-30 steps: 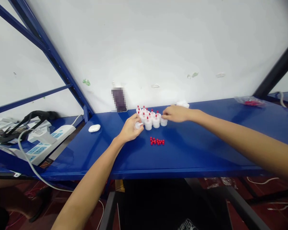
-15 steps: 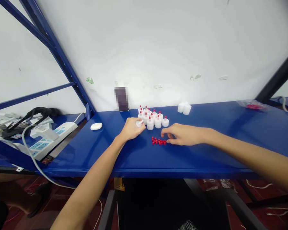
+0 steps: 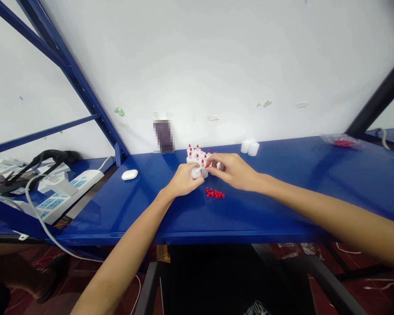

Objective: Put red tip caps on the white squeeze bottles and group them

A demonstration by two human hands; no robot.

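Head view. Left hand (image 3: 184,180) has its grip closed round a small white plastic bottle (image 3: 196,173), held just above the glossy blue metal worktop (image 3: 282,192). Right hand (image 3: 231,170) meets it from the right, fingertips pinched narrow at the bottle's top, apparently on a small red cap; too small to confirm.

Progress, judged: a cluster of capped white bottles with red tips (image 3: 198,155) stands just behind the grip, so a good share looks done. A loose heap of red caps (image 3: 215,194) lies just below and right of the grip, and two uncapped white bottles (image 3: 250,147) stand well to the right, so work remains.

Change: half a second ago the right hand lay at the red heap; it is now up at the bottle. Left hand barely shifted.
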